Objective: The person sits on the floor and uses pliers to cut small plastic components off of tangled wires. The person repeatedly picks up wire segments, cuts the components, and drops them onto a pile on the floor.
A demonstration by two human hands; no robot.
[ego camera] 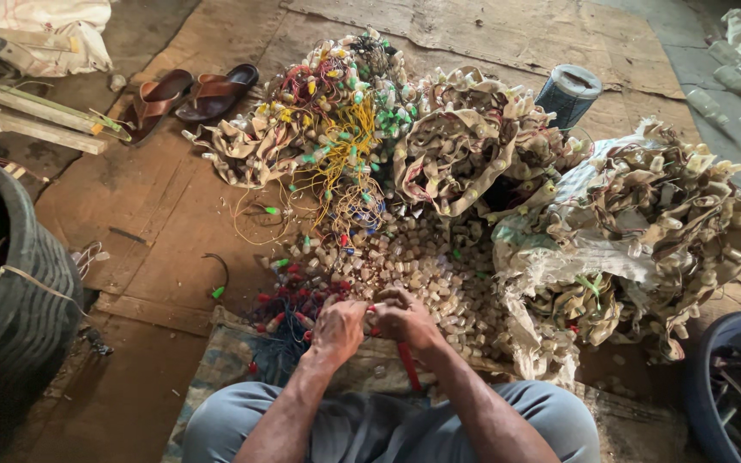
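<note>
Fingers (376,302) of both my hands pinch together on one small, light, hard bulb socket (373,308), best gripped by its stiff body, red-handled tool (408,364) just below.

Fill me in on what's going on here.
A person sits on the cardboard-covered floor, both hands together over a heap of small pale sockets. The left hand and right hand pinch one small piece between them, and a red-handled tool shows beneath the right hand. Tangles of coloured wires and strips of linked sockets are piled ahead. Brown sandals lie at upper left, a tyre to the left.
</note>
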